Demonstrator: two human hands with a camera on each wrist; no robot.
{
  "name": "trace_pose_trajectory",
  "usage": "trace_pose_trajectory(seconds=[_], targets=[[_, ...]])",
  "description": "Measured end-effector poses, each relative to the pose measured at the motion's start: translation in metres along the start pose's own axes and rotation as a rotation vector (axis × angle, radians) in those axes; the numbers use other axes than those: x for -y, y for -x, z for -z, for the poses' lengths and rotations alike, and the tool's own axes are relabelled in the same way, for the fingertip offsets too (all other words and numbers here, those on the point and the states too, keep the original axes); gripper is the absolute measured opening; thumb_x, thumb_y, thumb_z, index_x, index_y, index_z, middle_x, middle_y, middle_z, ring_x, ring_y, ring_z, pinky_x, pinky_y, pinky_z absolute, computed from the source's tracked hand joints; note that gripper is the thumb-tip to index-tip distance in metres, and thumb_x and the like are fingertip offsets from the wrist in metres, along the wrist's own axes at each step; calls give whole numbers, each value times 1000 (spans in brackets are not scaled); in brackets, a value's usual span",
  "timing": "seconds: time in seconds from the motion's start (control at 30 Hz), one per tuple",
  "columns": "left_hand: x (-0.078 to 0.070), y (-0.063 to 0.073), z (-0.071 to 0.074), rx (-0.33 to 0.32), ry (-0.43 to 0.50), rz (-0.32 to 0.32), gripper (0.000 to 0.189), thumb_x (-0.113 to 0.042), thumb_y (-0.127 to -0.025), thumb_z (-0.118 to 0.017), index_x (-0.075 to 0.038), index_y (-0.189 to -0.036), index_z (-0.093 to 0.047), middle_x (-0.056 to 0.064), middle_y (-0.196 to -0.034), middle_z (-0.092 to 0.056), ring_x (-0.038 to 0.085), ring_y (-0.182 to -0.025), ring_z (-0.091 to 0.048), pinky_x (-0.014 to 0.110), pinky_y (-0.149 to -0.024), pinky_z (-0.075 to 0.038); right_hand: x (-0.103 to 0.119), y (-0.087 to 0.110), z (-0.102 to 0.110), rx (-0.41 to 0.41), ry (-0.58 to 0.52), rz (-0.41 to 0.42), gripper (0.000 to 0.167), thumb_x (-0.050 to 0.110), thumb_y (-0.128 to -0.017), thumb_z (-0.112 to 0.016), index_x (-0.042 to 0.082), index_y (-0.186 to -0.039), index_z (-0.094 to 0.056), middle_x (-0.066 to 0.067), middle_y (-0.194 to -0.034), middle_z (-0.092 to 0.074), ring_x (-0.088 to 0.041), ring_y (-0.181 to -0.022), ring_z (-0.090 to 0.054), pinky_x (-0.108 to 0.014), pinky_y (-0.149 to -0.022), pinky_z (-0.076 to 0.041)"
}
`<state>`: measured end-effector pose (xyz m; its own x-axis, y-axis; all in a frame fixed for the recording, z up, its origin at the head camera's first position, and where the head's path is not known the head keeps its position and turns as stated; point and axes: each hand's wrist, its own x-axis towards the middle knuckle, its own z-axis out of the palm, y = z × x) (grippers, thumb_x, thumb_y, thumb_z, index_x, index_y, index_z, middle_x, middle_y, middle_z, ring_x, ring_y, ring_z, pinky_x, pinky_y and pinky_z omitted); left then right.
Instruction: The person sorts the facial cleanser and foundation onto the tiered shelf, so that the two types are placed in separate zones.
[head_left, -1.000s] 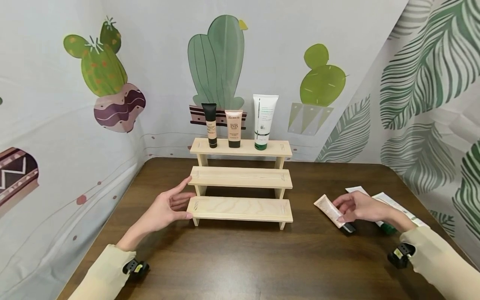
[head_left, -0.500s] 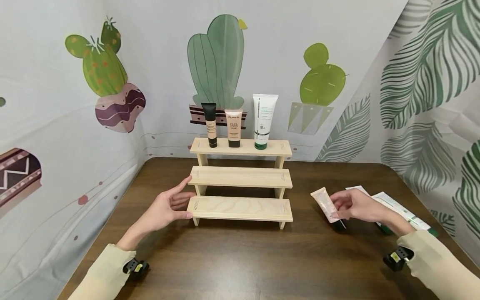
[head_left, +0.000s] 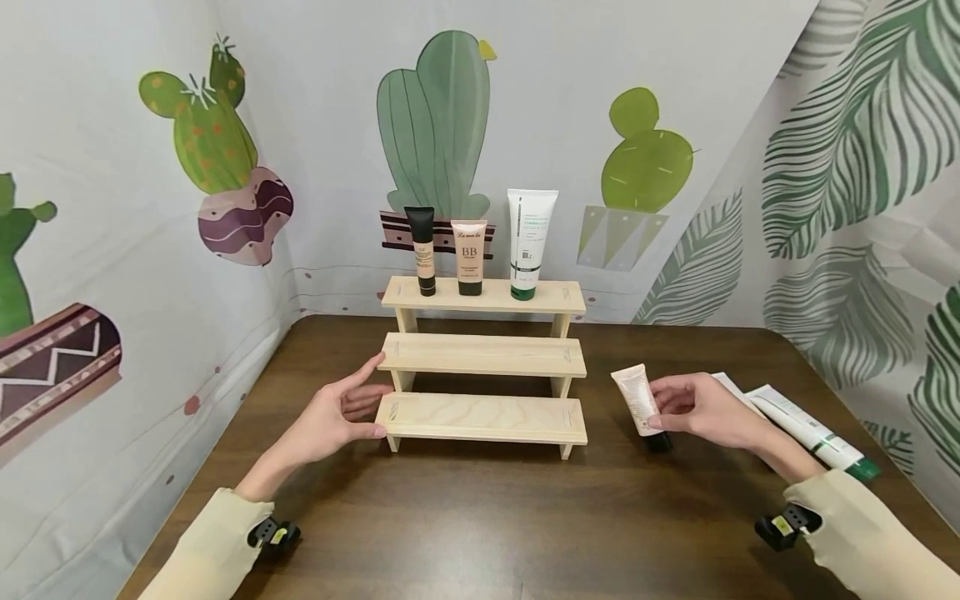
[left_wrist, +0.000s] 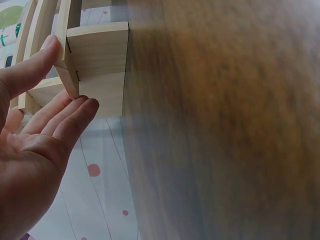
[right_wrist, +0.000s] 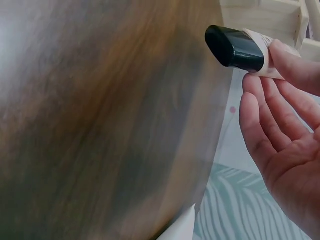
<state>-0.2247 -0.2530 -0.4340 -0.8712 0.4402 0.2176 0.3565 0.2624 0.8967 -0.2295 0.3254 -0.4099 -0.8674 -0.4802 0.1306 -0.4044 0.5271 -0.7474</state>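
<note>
A three-step wooden display shelf (head_left: 480,417) stands mid-table. My left hand (head_left: 330,421) holds its left end, the thumb at the front corner of the lowest step and the index fingertip at the middle step's edge. In the left wrist view, the other fingertips (left_wrist: 90,107) reach the end of a board. Right of the shelf, my right hand (head_left: 701,408) pinches a pale pink cream tube (head_left: 636,398) between thumb and fingers, tilted with its black cap (right_wrist: 235,49) downward. On the top step stand a black-and-beige tube (head_left: 423,250), a pink BB cream tube (head_left: 469,258) and a white tube (head_left: 531,242).
White tubes lie at the table's right side, partly behind my right forearm; the nearer one (head_left: 810,425) has a green cap. The brown wooden table (head_left: 480,517) meets a cactus-and-leaf printed cloth (head_left: 570,100) at the back and sides.
My right hand has drawn the pink tube leftward, toward the shelf, and turned it more upright, uncovering more of the white tubes. The left hand has stayed at the shelf.
</note>
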Motion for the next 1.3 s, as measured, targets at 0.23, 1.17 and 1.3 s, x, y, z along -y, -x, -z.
trace_pose_trajectory(seconds=[0.23, 1.17, 1.3], targets=[[1, 0, 0, -2, -2, -2, 110, 11, -80, -87, -18, -169, -29, 26, -140, -62, 40, -132, -59, 59, -108, -47, 18, -1, -4, -83, 2, 17, 35, 6, -86, -88, -4, -117, -74, -1, -89, -75, -16, -77, -73, -27, -66, -59], [1, -1, 0, 2, 4, -9, 110, 12, -79, -86, -13, -168, -27, 29, -140, -62, 44, -130, -59, 58, -106, -48, 78, -28, -19, -255, -36, 78, 35, 1, -84, -87, -5, -116, -75, -8, -91, -77, -14, -81, -74, -23, -67, -59], [1, 0, 1, 0, 4, 4, 110, 12, -79, -86, -16, -169, -28, 29, -140, -62, 43, -130, -59, 57, -107, -48, 83, -34, -22, -276, -41, 92, 34, 0, -84, -87, -5, -115, -76, -9, -91, -77, -14, -81, -74, -22, -66, -59]])
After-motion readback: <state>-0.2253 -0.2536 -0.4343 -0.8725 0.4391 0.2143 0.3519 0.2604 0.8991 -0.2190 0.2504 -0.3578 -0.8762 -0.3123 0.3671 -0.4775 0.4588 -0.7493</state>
